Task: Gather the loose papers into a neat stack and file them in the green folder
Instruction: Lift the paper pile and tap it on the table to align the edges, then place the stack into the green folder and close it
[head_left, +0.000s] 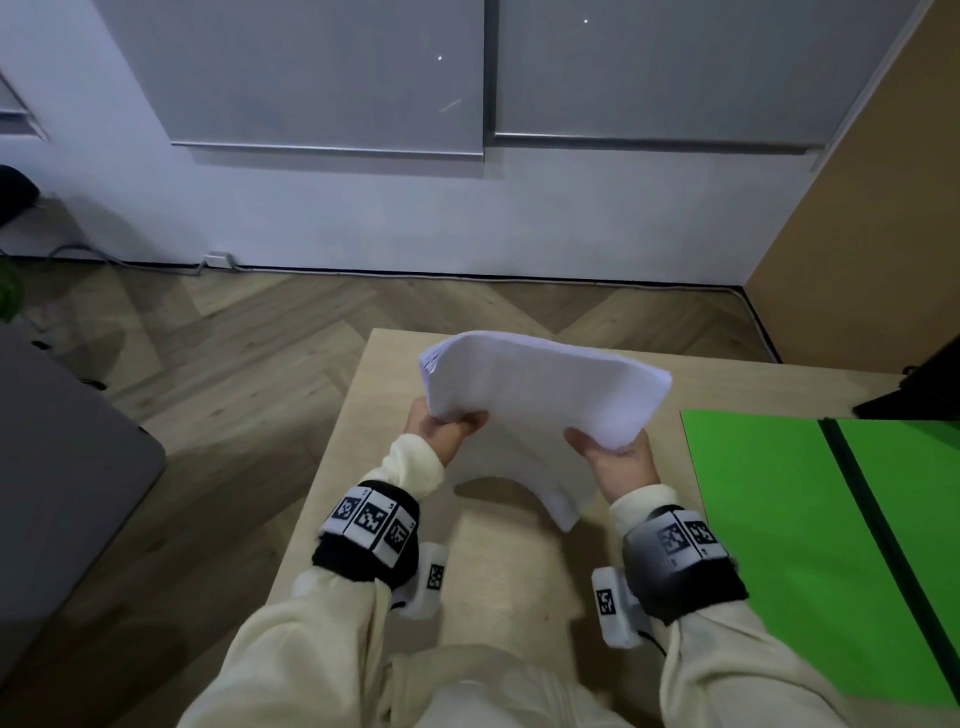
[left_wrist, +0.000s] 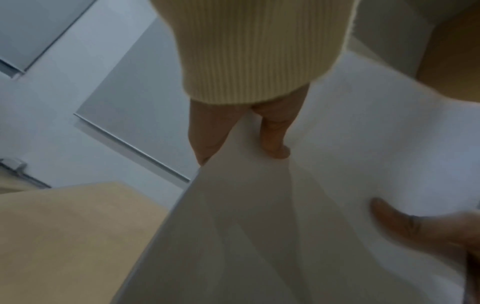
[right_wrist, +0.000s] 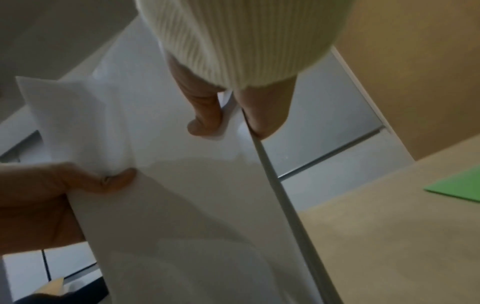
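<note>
Right now both hands hold one stack of white papers (head_left: 540, 395) up off the desk (head_left: 498, 571). The left hand (head_left: 444, 434) grips the stack's left side, with the thumb on the near face and the other fingers curled behind it. The right hand (head_left: 618, 457) grasps the right side the same way, thumb in front and fingers wrapped round the back. Held between them, the stack bows upward in an arch, and its sheet edges show at the upper left. Its lower part hangs down toward the desk between the two wrists; whether the bottom edge touches the wood cannot be told. The stack casts a curved shadow on the desk below it.

From the left wrist, the papers (left_wrist: 337, 164) fill the right half of the picture, with a thumb (left_wrist: 275, 133) pressed on the sheet just below the ribbed cream sleeve (left_wrist: 254, 47). From the right wrist, the stack (right_wrist: 182, 205) shows edge-on along its right side, pinched between a thumb (right_wrist: 205, 115) and the fingers behind.

The green folder (head_left: 810, 545) lies open and flat at the right edge of the desk, just beside the right wrist and apart from the papers. A dark spine line runs down it. Each forearm wears a black band with black-and-white square markers.
</note>
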